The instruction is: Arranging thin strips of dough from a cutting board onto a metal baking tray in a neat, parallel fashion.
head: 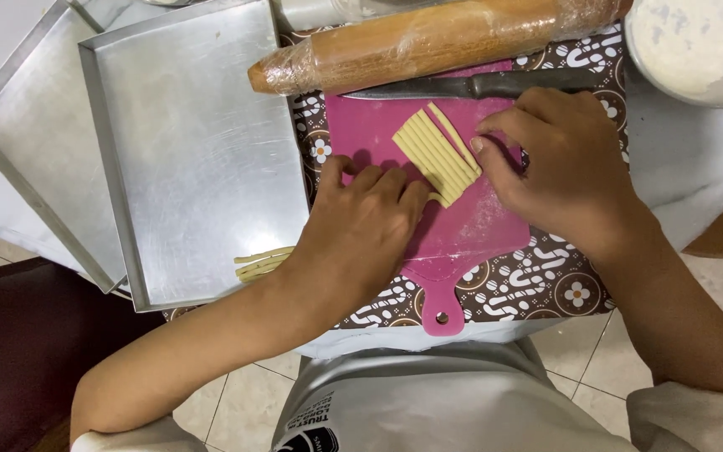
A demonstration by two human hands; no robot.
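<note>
— What colour is the board (470, 226) under my hands?

— Magenta pink, mid-frame, dusted pale with flour. The dough strips (437, 152) I'm touching on it are pale yellow; a few more strips (263, 264) at lower centre-left are the same yellow.

— And the cloth (537, 280)?

— Dark brown, patterned with white curls and small white flowers with orange centres.

— The rest?

— Two trays (202, 159) at upper left are dull silver-grey. The rolling pin (437, 38) along the top is orange-brown wood under clear film. The knife (470, 85) has a dark handle and grey blade. The bowl (696, 50) at upper right is white.
</note>
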